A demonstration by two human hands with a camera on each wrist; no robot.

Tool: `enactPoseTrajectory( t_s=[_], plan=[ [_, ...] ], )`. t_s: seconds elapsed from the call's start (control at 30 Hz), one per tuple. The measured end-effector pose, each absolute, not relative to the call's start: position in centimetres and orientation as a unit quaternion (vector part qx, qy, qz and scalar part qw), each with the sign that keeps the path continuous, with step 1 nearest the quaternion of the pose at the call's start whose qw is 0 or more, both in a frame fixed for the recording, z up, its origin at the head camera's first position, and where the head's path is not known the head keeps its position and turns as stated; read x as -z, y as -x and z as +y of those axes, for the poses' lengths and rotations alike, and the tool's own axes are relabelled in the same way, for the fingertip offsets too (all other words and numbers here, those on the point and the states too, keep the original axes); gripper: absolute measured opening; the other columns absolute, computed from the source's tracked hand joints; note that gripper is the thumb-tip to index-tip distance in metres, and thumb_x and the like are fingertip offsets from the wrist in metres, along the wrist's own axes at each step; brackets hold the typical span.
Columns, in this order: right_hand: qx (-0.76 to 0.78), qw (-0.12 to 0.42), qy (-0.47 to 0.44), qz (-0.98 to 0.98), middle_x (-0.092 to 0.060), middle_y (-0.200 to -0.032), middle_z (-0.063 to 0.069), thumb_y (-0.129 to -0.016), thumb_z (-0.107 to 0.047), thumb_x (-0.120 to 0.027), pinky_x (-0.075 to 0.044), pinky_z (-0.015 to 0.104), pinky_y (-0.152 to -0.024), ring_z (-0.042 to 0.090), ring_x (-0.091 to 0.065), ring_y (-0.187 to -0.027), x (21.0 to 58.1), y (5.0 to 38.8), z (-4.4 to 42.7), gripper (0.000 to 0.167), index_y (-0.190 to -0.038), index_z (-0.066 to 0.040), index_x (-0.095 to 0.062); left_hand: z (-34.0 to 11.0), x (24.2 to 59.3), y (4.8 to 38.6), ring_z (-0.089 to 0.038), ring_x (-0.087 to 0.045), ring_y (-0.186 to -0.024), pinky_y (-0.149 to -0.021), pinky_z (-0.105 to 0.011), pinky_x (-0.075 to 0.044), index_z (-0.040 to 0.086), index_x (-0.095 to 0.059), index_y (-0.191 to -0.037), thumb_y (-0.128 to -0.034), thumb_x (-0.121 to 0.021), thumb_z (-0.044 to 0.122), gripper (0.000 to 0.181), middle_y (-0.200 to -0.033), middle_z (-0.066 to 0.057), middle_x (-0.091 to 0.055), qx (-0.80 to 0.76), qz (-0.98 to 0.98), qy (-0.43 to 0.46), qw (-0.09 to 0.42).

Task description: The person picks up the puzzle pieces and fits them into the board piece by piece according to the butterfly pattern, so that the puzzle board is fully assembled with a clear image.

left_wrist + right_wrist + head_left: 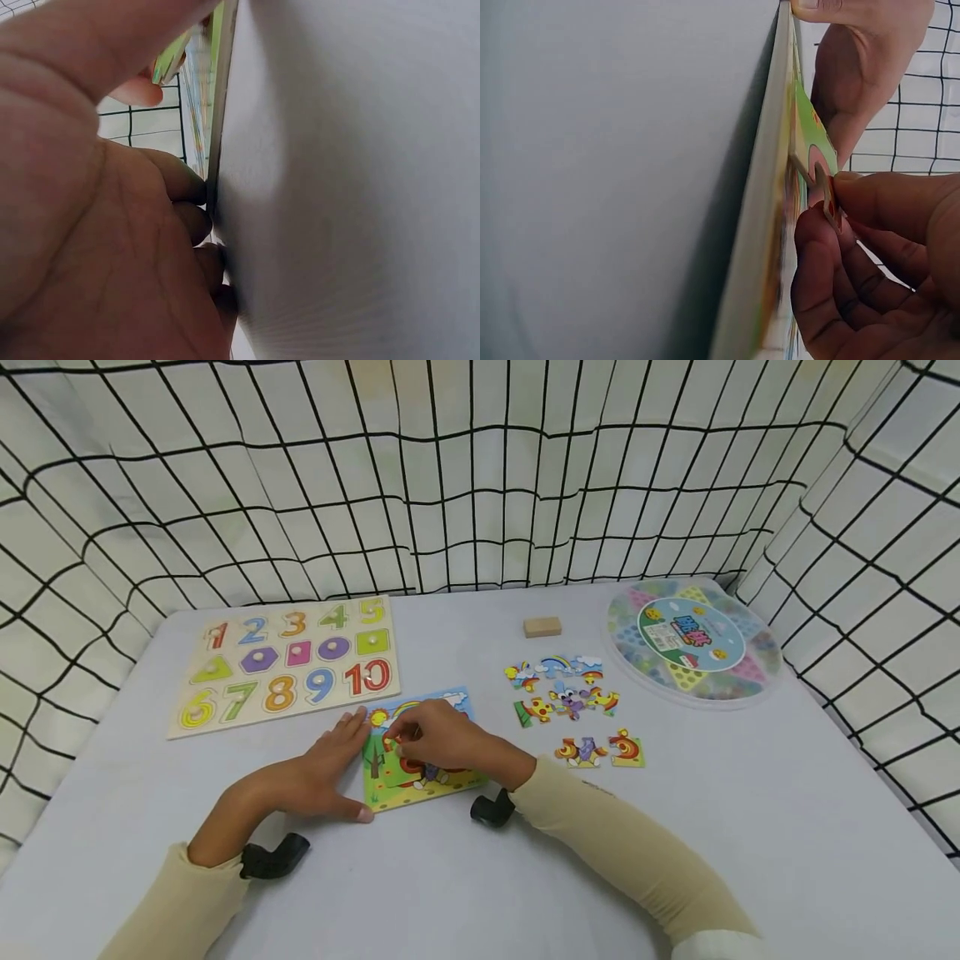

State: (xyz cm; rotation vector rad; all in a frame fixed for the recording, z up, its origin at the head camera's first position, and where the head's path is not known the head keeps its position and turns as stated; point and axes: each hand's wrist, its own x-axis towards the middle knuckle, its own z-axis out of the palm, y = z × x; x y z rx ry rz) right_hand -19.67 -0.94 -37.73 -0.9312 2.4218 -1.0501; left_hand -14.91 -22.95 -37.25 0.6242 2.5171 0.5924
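Observation:
My right hand (442, 737) pinches a jigsaw piece (821, 154) between thumb and fingertips, tilted just above the picture board (390, 793). The piece shows green with some red and pink; in the head view the fingers partly cover it. My left hand (322, 777) lies along the left side of the board, fingers straight, with the thumb at the near left corner. In the left wrist view its fingertips (196, 223) touch the board's edge. The board carries a coloured scene with a sun, a tree and a rainbow; its middle is hidden by my right hand.
Several loose jigsaw pieces (570, 702) lie right of the board. A wooden number board (315, 647) lies at the back left. A small wooden block (542, 627) and a round, clear-rimmed case (693, 639) are at the back. Black netting (472, 493) encloses the table.

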Motion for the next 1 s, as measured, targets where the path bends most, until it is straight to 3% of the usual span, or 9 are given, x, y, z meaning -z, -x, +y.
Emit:
enactPoseTrajectory(
  t_s=[0.53, 1.0],
  plan=[
    [0.336, 0.188, 0.318, 0.866, -0.068, -0.091, -0.007, -0.090, -0.010, -0.071, -0.048, 0.014, -0.068, 0.002, -0.058, -0.079, 37.5, 19.3, -1.9, 0.016, -0.105, -0.007, -0.074, -23.1, 37.7, 14.8, -0.041, 0.010, -0.145, -0.112, -0.063, -0.003, -0.006, -0.006, -0.153, -0.0725, -0.081, 0.052, 0.124, -0.160, -0.021, 0.008, -0.225, 0.919, -0.234, 0.223],
    [0.304, 0.189, 0.311, 0.881, -0.065, -0.086, -0.010, -0.089, -0.014, -0.072, -0.046, 0.014, -0.069, 0.003, -0.056, -0.081, 37.8, 18.8, -2.9, 0.014, -0.103, -0.010, -0.074, -23.1, 37.5, 14.8, -0.041, 0.012, -0.144, -0.112, -0.063, -0.002, -0.006, -0.006, -0.153, -0.0726, -0.081, 0.052, 0.124, -0.160, -0.021, 0.009, -0.228, 0.916, -0.236, 0.229]
  ],
)
